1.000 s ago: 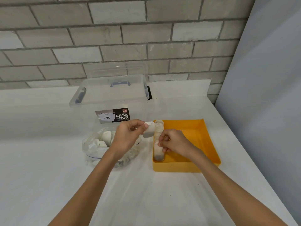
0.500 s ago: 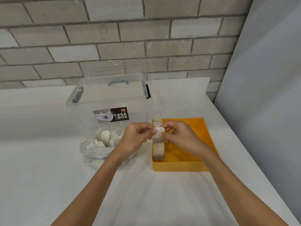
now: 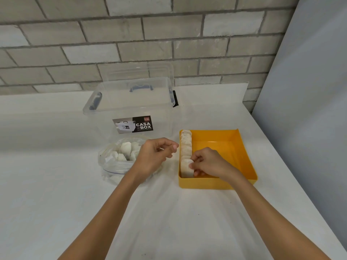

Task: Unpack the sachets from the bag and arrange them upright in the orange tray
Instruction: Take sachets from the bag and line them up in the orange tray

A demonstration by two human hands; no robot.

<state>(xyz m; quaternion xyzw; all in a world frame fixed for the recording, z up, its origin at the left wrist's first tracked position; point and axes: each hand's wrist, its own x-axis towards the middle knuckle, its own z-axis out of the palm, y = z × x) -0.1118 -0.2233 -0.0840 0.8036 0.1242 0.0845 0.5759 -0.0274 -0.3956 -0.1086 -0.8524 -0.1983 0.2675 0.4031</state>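
Sachet held at the tray's left wall

Right hand (image 3: 208, 162) pinches a sachet (image 3: 186, 168) upright at the near end of the row (image 3: 185, 143) along the left wall of the tray (image 3: 206, 183) — left hand (image 3: 155, 156) hangs loosely curled, holding nothing, over the bag (image 3: 110, 166) of more sachets, just left of the tray — clear box (image 3: 131, 102) behind.
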